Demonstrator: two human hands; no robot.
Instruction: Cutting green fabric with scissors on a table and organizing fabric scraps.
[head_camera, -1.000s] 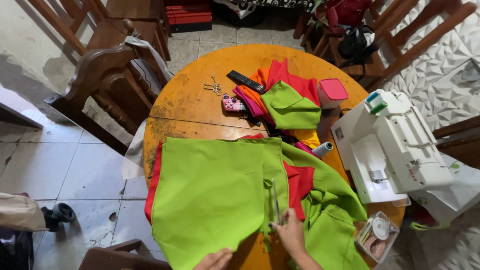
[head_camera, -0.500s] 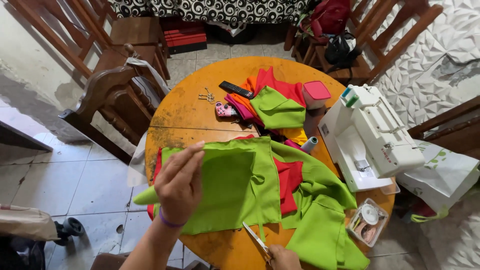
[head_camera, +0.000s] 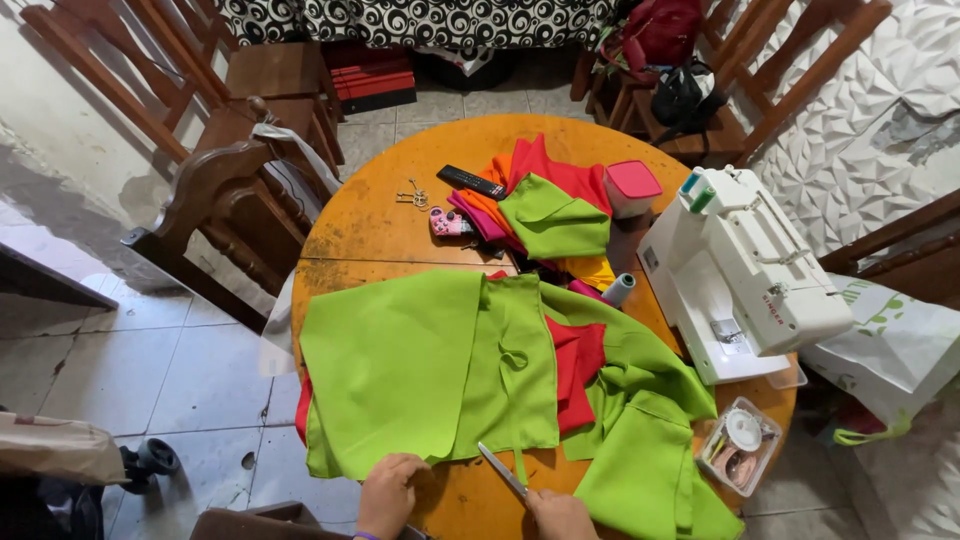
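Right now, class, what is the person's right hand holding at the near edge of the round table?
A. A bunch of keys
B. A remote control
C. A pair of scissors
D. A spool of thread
C. The right hand grips a pair of scissors, blades pointing toward the lime-green fabric; the left hand rests at that fabric's near edge.

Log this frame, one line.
left hand: on green cloth edge | right hand: holds scissors | round table
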